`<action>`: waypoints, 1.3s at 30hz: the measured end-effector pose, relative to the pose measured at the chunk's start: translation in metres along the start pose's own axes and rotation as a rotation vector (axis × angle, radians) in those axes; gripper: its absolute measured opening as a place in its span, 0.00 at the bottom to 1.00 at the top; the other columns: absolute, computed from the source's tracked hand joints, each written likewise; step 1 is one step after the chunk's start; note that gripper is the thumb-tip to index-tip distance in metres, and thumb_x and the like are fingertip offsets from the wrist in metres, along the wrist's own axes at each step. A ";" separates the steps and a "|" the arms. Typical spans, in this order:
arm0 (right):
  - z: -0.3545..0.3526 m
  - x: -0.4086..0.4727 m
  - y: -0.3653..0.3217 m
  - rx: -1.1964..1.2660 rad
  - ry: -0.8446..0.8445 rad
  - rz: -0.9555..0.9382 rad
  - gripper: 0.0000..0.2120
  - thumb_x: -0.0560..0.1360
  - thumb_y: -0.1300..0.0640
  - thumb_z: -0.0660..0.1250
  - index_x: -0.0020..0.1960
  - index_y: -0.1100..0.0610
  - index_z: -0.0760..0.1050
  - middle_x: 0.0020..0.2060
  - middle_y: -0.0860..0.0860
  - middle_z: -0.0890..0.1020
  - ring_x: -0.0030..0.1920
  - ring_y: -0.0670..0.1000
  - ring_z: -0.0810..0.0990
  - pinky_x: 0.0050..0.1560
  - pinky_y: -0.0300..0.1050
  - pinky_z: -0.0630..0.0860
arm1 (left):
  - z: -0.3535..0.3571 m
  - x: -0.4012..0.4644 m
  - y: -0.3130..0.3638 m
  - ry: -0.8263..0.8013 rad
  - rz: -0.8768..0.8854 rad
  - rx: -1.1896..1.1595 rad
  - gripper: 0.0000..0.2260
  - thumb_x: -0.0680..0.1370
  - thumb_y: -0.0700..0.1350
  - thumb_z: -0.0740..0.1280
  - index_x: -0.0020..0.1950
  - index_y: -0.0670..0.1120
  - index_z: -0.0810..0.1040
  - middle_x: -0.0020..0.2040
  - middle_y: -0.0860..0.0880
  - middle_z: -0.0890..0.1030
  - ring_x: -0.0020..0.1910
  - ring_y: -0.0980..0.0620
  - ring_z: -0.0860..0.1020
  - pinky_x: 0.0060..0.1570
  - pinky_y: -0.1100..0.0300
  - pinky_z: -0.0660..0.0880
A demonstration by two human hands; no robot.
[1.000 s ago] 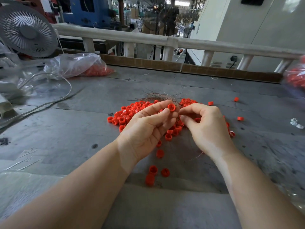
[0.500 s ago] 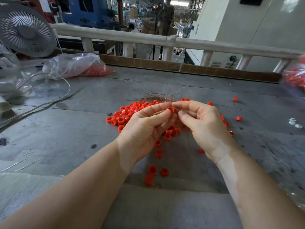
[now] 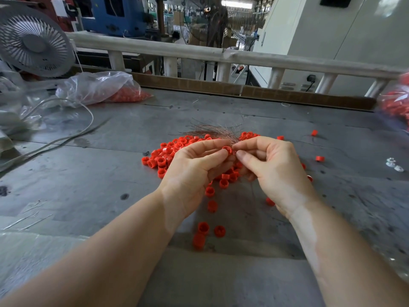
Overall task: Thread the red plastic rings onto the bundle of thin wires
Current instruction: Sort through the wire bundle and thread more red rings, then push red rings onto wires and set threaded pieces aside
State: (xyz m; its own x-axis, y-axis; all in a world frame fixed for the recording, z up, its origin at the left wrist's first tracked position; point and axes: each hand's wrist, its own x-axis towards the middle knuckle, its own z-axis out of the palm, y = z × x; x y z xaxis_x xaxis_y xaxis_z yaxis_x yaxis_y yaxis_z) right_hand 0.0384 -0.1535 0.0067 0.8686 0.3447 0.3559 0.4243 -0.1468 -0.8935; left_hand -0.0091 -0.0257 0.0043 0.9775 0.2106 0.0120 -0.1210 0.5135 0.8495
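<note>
Two bare hands meet above a grey counter (image 3: 93,173) strewn with small red rings (image 3: 168,156). The left hand (image 3: 194,173) pinches one ring (image 3: 226,150) between thumb and fingertips. The right hand (image 3: 272,169) pinches the wires (image 3: 212,131), a thin coppery bundle fanning out behind both hands, right at the ring's opening. The ring looks light, hard and smooth, likely slippery, so best held by its outer wall. The wires look limp and prone to splaying; gripping close to the tips should keep them together.

Soft, even daylight, faint shadows, wide-angle bending at blurred edges, centre sharp.
</note>
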 end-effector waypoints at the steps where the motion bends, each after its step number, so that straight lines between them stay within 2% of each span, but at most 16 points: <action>1: 0.000 0.000 0.000 -0.029 0.004 -0.013 0.10 0.75 0.65 0.67 0.41 0.52 0.79 0.24 0.41 0.79 0.24 0.39 0.74 0.27 0.30 0.69 | 0.000 0.000 0.000 -0.002 -0.003 -0.001 0.08 0.74 0.30 0.64 0.44 0.41 0.80 0.35 0.47 0.83 0.35 0.55 0.82 0.38 0.67 0.79; 4: 0.001 0.001 0.000 -0.087 0.024 -0.041 0.11 0.75 0.65 0.66 0.39 0.51 0.77 0.22 0.39 0.76 0.23 0.39 0.72 0.25 0.28 0.66 | -0.001 0.001 -0.001 -0.009 -0.001 0.000 0.08 0.73 0.30 0.64 0.45 0.40 0.80 0.36 0.46 0.84 0.37 0.55 0.82 0.39 0.66 0.79; 8: 0.001 0.001 0.000 -0.171 0.043 -0.058 0.11 0.76 0.63 0.66 0.38 0.50 0.76 0.24 0.41 0.75 0.25 0.39 0.72 0.28 0.29 0.67 | -0.001 0.003 -0.002 -0.003 0.000 -0.025 0.08 0.74 0.30 0.64 0.44 0.39 0.80 0.36 0.45 0.83 0.36 0.54 0.83 0.38 0.66 0.79; 12: -0.001 0.002 -0.001 -0.132 0.102 -0.031 0.12 0.77 0.65 0.63 0.39 0.50 0.74 0.31 0.46 0.79 0.24 0.40 0.72 0.27 0.30 0.69 | -0.003 0.005 -0.001 0.031 -0.005 -0.070 0.09 0.75 0.29 0.63 0.42 0.39 0.80 0.32 0.46 0.81 0.33 0.54 0.82 0.37 0.65 0.80; 16: -0.003 0.002 -0.002 -0.107 0.128 -0.016 0.12 0.77 0.65 0.63 0.39 0.50 0.75 0.32 0.47 0.80 0.23 0.40 0.71 0.26 0.29 0.68 | -0.002 0.004 0.000 0.037 -0.057 -0.100 0.10 0.77 0.32 0.60 0.44 0.39 0.80 0.32 0.44 0.79 0.31 0.53 0.81 0.32 0.64 0.78; 18: -0.002 0.002 -0.003 -0.116 0.109 -0.019 0.12 0.77 0.64 0.63 0.40 0.50 0.75 0.32 0.47 0.81 0.23 0.40 0.71 0.27 0.29 0.68 | -0.002 0.004 0.000 0.060 -0.090 -0.051 0.12 0.79 0.39 0.60 0.41 0.40 0.81 0.30 0.47 0.76 0.27 0.55 0.77 0.25 0.65 0.74; 20: -0.001 0.001 -0.003 -0.112 0.085 -0.023 0.11 0.77 0.64 0.63 0.40 0.51 0.76 0.32 0.47 0.81 0.24 0.40 0.72 0.27 0.30 0.69 | -0.003 0.004 -0.002 0.075 -0.073 0.097 0.14 0.79 0.44 0.62 0.38 0.43 0.81 0.27 0.51 0.69 0.22 0.58 0.68 0.19 0.67 0.65; 22: 0.000 0.001 -0.004 -0.100 0.066 -0.036 0.11 0.77 0.64 0.64 0.41 0.51 0.76 0.32 0.47 0.81 0.24 0.40 0.72 0.27 0.30 0.69 | -0.003 0.002 -0.004 0.058 -0.028 0.237 0.11 0.79 0.44 0.63 0.40 0.43 0.80 0.25 0.52 0.63 0.21 0.59 0.60 0.18 0.69 0.58; 24: 0.000 0.000 -0.005 -0.091 0.043 -0.063 0.11 0.76 0.64 0.64 0.40 0.51 0.76 0.31 0.46 0.81 0.24 0.40 0.72 0.27 0.30 0.69 | -0.003 0.000 -0.005 0.051 0.004 0.317 0.07 0.78 0.42 0.64 0.45 0.43 0.80 0.24 0.53 0.61 0.19 0.59 0.58 0.17 0.69 0.56; 28: 0.001 -0.001 -0.006 -0.117 0.004 -0.115 0.11 0.76 0.65 0.65 0.40 0.50 0.77 0.27 0.42 0.78 0.26 0.41 0.73 0.29 0.31 0.70 | -0.002 0.000 -0.004 0.049 0.059 0.370 0.04 0.76 0.40 0.68 0.44 0.47 0.82 0.23 0.54 0.66 0.19 0.59 0.60 0.19 0.69 0.58; 33: 0.002 -0.002 -0.006 -0.127 -0.012 -0.145 0.12 0.75 0.65 0.67 0.39 0.49 0.77 0.30 0.44 0.79 0.28 0.40 0.75 0.31 0.30 0.70 | -0.005 0.000 -0.006 0.075 0.182 0.435 0.03 0.72 0.39 0.72 0.45 0.43 0.82 0.23 0.55 0.67 0.19 0.61 0.63 0.21 0.72 0.61; 36: 0.002 -0.002 -0.006 -0.178 -0.002 -0.158 0.13 0.74 0.65 0.68 0.39 0.47 0.77 0.33 0.45 0.81 0.33 0.40 0.77 0.36 0.31 0.71 | -0.005 0.000 -0.006 0.095 0.258 0.509 0.03 0.71 0.39 0.73 0.40 0.47 0.83 0.24 0.54 0.66 0.20 0.61 0.62 0.22 0.71 0.61; 39: 0.003 -0.003 -0.006 -0.216 0.011 -0.169 0.13 0.74 0.65 0.68 0.39 0.46 0.76 0.35 0.46 0.82 0.36 0.42 0.79 0.38 0.33 0.73 | -0.006 0.001 -0.006 0.126 0.329 0.585 0.05 0.70 0.40 0.74 0.37 0.50 0.83 0.24 0.54 0.69 0.23 0.60 0.65 0.27 0.67 0.67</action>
State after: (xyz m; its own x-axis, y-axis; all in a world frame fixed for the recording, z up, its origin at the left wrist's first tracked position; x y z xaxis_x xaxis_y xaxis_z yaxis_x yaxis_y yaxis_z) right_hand 0.0330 -0.1510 0.0102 0.7833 0.3711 0.4987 0.6069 -0.2829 -0.7427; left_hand -0.0089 -0.0240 -0.0035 0.8741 0.3919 0.2869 -0.2603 -0.1208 0.9579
